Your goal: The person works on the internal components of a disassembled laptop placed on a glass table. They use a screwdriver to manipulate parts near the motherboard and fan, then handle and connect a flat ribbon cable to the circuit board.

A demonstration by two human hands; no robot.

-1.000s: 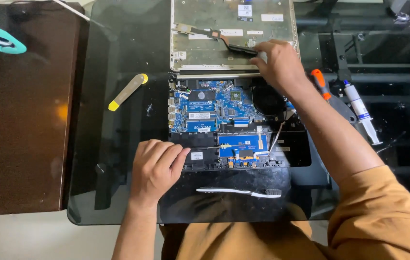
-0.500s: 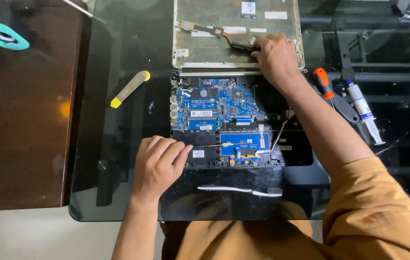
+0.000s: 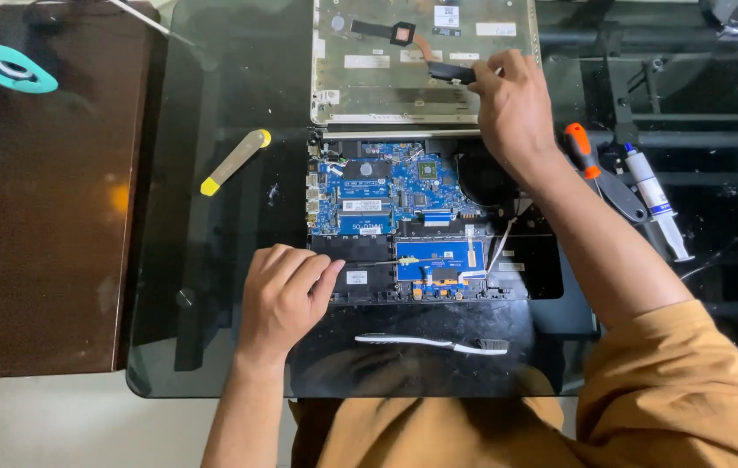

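Heat-pipe and fan assembly (image 3: 425, 48): black and copper, lying on the silver bottom cover (image 3: 343, 91) beyond the opened laptop (image 3: 404, 217); long axis runs left to right, its right end at the fingertips. Right hand (image 3: 512, 108): pinching that black right end, by far the nearer hand. Left hand (image 3: 287, 299): loosely curled, resting on the laptop's near left corner, holding nothing. Toothbrush (image 3: 434, 343) at near edge; yellow-tipped pry tool (image 3: 235, 162) left; orange-handled screwdriver (image 3: 590, 160) and syringe (image 3: 657, 204) right, on the glass table (image 3: 213, 87)
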